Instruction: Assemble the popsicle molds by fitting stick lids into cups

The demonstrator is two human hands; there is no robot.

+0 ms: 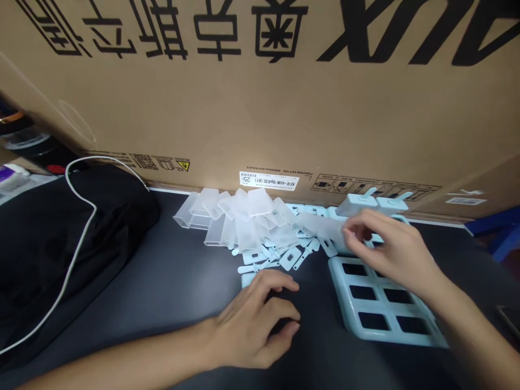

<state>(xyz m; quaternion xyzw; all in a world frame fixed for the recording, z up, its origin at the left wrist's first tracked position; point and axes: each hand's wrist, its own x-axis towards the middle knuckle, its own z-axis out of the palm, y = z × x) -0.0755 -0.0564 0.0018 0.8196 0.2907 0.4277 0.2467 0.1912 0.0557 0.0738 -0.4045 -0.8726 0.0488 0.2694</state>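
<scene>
A translucent popsicle mould cup [323, 226], slightly blurred, is pinched in the fingertips of my right hand [385, 246]. That hand hangs over the back of a light-blue rack [345, 303] with rectangular openings. Behind it, two moulds with light-blue lids [357, 200] stand upright, their stick ends pointing up. My left hand [260, 322] rests on the dark table, fingers loosely bent and apart, holding nothing. Just beyond it lie light-blue sticks and lids [270, 260], partly under a heap of translucent mould cups [239, 214]. One light-blue piece is partly hidden behind my left hand.
A large cardboard box [227, 114] with upside-down print walls off the back. On the left, a black cloth [73, 244] lies with a white cable [91, 206] across it. A dark cylindrical object [32, 143] is behind it. Something blue [498, 233] shows at the right edge.
</scene>
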